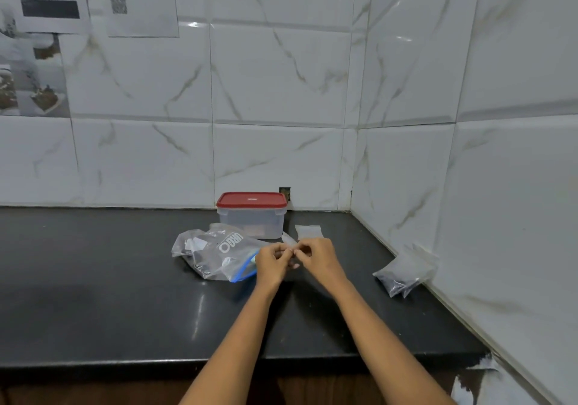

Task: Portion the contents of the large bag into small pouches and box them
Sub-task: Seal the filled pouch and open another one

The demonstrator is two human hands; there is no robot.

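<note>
The large clear zip bag (pixel 215 251) with a blue seal and white lettering lies on the black counter, dark contents inside. Just right of it my left hand (pixel 271 264) and my right hand (pixel 317 259) meet, fingertips pinching a small clear pouch (pixel 289 242) between them; most of it is hidden by my fingers. Behind them stands a clear plastic box (pixel 252 223) with its red lid (pixel 251 200) on. A stack of empty small pouches (pixel 309 231) lies right of the box. Filled pouches (pixel 403 271) with dark contents lean at the right wall.
The black counter (pixel 93 295) runs into a corner of white marble-look tiles; the right wall (pixel 500 201) closes in diagonally. The counter's front edge (pixel 156 364) is close to me. Printed papers hang on the back wall at the upper left.
</note>
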